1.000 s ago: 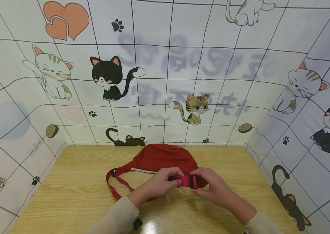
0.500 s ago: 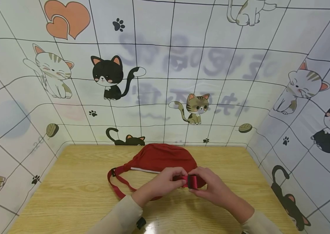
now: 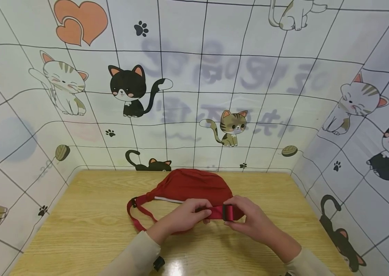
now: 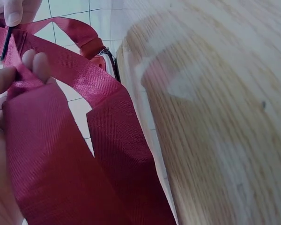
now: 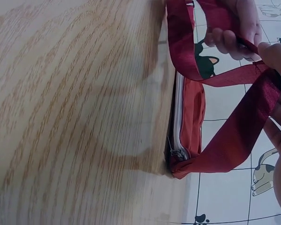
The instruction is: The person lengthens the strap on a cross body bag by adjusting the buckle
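A red waist bag (image 3: 194,186) lies at the back of the table in the head view, its white zip facing the front. Ahead of it my left hand (image 3: 182,216) pinches the red webbing strap (image 3: 216,212) between thumb and fingers. My right hand (image 3: 257,221) grips the black strap slider (image 3: 225,212) by its edges, thumb below and fingers above. A short stretch of strap runs taut between the hands. In the left wrist view a loose length of strap (image 4: 42,140) hangs from the left fingers. The right wrist view shows the strap (image 5: 239,136) joining the bag's end.
A black buckle piece (image 3: 159,263) lies near the table's front, partly behind the left sleeve. At the bag's left, another black slider (image 3: 133,202) sits on the looped strap. Cat-print walls (image 3: 180,115) enclose the wooden table (image 3: 87,214) at the back and sides.
My left hand first came closer to the slider, then drew back left, so more strap shows between the hands. The right hand stays almost in place, still gripping the slider.
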Available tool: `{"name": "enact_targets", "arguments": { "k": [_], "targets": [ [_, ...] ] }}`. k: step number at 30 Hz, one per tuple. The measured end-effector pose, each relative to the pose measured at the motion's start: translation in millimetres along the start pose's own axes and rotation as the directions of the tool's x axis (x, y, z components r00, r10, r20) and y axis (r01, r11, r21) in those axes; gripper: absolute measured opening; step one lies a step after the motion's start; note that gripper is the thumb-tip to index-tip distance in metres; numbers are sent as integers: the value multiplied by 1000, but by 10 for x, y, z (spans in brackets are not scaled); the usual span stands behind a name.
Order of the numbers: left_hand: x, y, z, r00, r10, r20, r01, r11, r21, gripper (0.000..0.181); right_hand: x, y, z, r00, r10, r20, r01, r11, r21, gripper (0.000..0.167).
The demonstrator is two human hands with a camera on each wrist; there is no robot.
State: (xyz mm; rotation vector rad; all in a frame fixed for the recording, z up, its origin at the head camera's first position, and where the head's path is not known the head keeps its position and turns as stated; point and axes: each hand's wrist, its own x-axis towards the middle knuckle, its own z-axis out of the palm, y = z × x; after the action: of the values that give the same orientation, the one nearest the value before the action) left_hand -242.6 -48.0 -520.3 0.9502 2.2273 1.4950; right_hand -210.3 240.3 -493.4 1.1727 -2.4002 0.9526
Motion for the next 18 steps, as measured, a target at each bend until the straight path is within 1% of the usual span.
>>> {"name": "enact_targets", "arguments": {
  "k": [3, 6, 12, 16, 18],
  "targets": [
    [-6, 13, -4, 1000, 12, -6, -12, 1000, -22, 15, 4, -15, -10, 1000, 13, 5, -13, 1000, 3, 64],
    [-5, 44, -2, 1000, 6, -13, -7, 1000, -27, 16, 2, -13, -3, 1000, 17, 9, -17, 1000, 4, 64],
    [4, 123, 12, 1000, 8, -9, -8, 1000, -20, 19, -1, 10, 33, 1000, -10, 11, 10, 1000, 11, 63],
    [26, 165, 32, 1000, 6, 3, -6, 1000, -26, 21, 10, 7, 48, 1000, -16, 12, 16, 999, 50, 62],
    [43, 177, 47, 1000, 8, 10, -8, 1000, -29, 21, 15, 1, 55, 1000, 0, 24, -2, 997, 78, 62]
  ]
}}
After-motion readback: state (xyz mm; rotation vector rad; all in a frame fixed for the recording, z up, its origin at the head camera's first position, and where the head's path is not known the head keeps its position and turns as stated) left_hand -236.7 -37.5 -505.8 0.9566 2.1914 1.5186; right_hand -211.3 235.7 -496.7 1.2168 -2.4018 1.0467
